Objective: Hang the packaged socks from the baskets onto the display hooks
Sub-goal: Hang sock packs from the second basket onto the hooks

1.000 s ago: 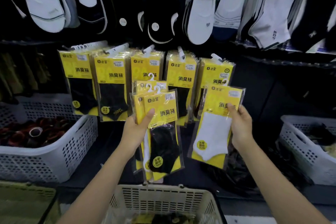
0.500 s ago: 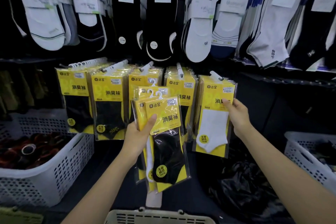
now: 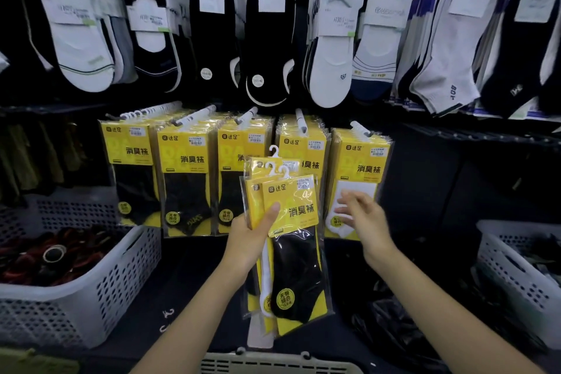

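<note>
Yellow sock packs (image 3: 285, 240) in left grip (image 3: 252, 237).

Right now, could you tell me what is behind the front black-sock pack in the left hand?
Behind the front pack the left hand holds more yellow packs, one showing a white sock edge. Their exact number is hidden.

This is a shop's sock section. Rows of yellow plastic-wrapped sock packets (image 3: 185, 173) hang on white display hooks (image 3: 194, 115), paper-banded loose socks (image 3: 331, 48) hang above, and white perforated plastic stock baskets (image 3: 100, 291) stand below.
</note>
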Demonstrator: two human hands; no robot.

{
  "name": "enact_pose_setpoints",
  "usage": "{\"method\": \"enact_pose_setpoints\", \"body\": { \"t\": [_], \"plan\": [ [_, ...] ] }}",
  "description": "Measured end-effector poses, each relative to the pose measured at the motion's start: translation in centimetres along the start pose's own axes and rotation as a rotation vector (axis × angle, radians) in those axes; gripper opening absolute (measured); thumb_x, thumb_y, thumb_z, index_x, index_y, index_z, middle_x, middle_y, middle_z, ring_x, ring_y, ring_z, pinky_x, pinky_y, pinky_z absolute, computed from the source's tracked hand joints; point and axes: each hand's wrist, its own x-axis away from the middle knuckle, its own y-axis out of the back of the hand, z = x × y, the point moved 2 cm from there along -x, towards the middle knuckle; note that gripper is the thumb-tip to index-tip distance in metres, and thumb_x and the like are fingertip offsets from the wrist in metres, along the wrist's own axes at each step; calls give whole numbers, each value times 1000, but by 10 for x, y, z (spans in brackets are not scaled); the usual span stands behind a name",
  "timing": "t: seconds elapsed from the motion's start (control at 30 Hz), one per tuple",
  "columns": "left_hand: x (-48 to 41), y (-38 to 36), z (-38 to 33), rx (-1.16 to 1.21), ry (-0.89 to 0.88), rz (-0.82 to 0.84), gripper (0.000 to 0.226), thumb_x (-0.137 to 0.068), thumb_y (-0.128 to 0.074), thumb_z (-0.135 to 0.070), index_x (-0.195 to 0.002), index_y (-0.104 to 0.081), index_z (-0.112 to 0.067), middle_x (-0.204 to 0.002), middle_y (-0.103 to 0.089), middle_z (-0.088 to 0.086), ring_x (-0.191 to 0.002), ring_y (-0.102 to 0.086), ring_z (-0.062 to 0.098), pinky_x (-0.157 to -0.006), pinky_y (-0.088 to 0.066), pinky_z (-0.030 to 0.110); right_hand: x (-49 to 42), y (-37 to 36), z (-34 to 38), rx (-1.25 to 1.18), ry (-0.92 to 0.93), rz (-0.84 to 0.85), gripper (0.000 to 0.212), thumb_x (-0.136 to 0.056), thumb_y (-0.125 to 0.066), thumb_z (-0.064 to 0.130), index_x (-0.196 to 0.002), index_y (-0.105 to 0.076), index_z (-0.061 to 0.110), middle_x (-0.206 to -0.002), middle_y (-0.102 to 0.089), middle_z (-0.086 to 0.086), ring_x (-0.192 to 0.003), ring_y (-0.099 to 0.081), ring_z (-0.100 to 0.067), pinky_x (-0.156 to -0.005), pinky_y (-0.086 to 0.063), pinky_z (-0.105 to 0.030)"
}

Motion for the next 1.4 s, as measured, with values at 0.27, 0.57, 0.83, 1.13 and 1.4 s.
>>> {"method": "enact_pose_setpoints", "body": {
  "t": [0.27, 0.57, 0.83, 1.13, 1.4],
  "plan": [
    [9, -14, -8, 25, 8, 30, 15, -82, -65, -43, -93, -67, -32, -81, -71, -25, -78, -64, -12, -56, -42, -1, 34, -31, 15, -135, 131, 183, 25, -76, -76, 22, -97, -63, 18, -95, -73, 4, -87, -69, -4, -70, -53, -15],
    [12, -5, -9, 109, 22, 55, 20, -94, -50, -36, -86, -67, -27, -70, -69, -25, -61, -61, -16, -49, -39, -2, 23, -5, 1, -150, 55, 102, 10, -92, -60, 24, -102, -62, 24, -90, -75, 7, -84, -71, -6, -74, -52, -18],
    [2, 13, -18, 164, -16, -89, 18, -83, -60, -41, -93, -68, -28, -85, -75, -10, -76, -71, 6, -52, -49, 10, -16, 55, 22, -196, 113, -239, 10, -94, -56, 15, -96, -65, 19, -97, -69, 0, -95, -65, -20, -88, -51, -37],
    [-4, 10, -17, 220, -18, -110, 31, -75, -62, -45, -97, -66, -23, -83, -75, -10, -73, -71, 6, -50, -49, 10, -50, 59, 52, -72, 196, -160, 11, -95, -55, 12, -102, -61, 17, -87, -69, 8, -68, -67, 2, -60, -52, -14],
    [-7, 7, -16, 224, -20, -107, 30, -75, -61, -45, -97, -66, -24, -83, -75, -9, -74, -71, 6, -50, -49, 10, -67, 53, 40, -49, 139, -86, 13, -95, -55, 16, -103, -64, 21, -85, -71, 9, -72, -69, -2, -60, -52, -16]
  ]
}}
